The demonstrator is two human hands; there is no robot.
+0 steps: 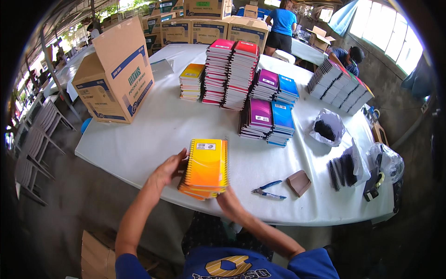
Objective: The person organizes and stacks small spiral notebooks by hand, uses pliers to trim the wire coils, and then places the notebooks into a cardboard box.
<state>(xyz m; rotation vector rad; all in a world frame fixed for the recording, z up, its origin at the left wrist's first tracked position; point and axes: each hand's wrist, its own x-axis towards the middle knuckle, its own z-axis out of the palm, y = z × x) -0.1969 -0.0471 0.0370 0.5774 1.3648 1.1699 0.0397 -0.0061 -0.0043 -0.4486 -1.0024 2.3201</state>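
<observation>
At the near edge of the white table [134,151], a stack of yellow-and-orange notebooks [203,165] sits between the person's two hands, its top cover facing up and its wire spiral down the left side. The left hand [168,171] clasps that spiral side with fingers curved around it; the right hand [226,197] seems to grip the lower right corner, though its fingers are mostly hidden, and whether the stack touches the tabletop is hard to tell.

Judging by the thickness of paper, the bundle should be fairly heavy for its size, firm when squeezed but loose between layers. Its covers look smooth and slightly glossy, so the notebooks could slide over one another; the lower ones already fan out toward the person. A hold with both palms on opposite sides and fingertips under the bottom book suits it best. The wire coils look easily bent, so pressure there should be spread and light, with firmer force kept to the flat page edges.
</observation>
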